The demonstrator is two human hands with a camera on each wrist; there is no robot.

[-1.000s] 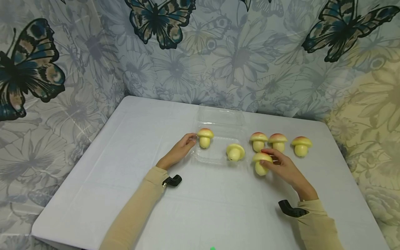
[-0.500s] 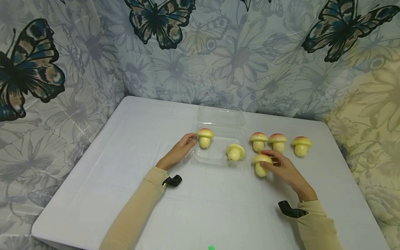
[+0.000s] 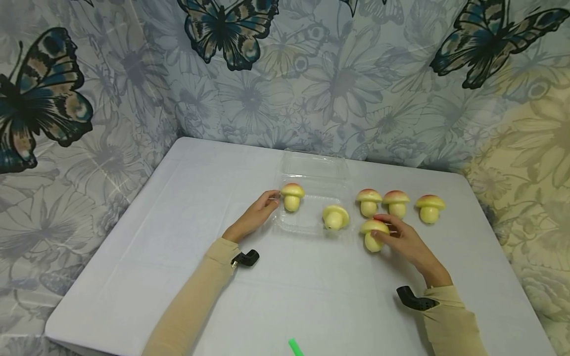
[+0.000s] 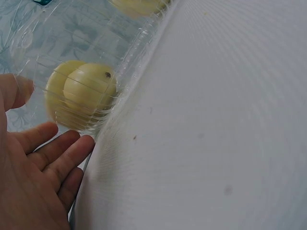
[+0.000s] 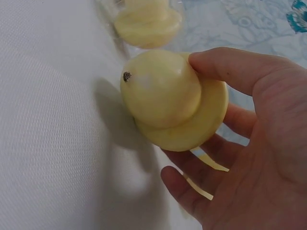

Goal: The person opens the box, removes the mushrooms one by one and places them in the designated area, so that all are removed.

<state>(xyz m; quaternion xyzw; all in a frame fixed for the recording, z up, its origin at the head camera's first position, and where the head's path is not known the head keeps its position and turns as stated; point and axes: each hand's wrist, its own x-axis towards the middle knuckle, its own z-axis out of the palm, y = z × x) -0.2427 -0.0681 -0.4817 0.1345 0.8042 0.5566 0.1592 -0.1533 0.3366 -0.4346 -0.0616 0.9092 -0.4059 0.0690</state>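
My right hand [image 3: 403, 240] holds a toy mushroom [image 3: 372, 242], yellow with a reddish cap, between thumb and fingers. In the right wrist view the mushroom [image 5: 160, 91] has its stem end with a dark spot towards the camera, and its shadow falls on the cloth. A clear plastic container [image 3: 311, 215] stands to the left, its lid [image 3: 313, 163] laid back. Inside are an upright mushroom [image 3: 292, 198] on the left and a tipped mushroom [image 3: 335, 217] on the right. My left hand [image 3: 256, 215] has its fingers extended at the container's left side, as the left wrist view shows.
Three more mushrooms stand right of the container: one nearest it [image 3: 368, 201], one beside that [image 3: 396, 202] and one farther right [image 3: 429, 208]. A white cloth covers the table [image 3: 267, 306]. A green strip [image 3: 295, 347] shows at the front. Patterned walls [image 3: 311, 99] close off the back.
The right hand and its mushroom have come down very slightly. More of the green strip shows at the bottom edge. The left hand stays where it was.
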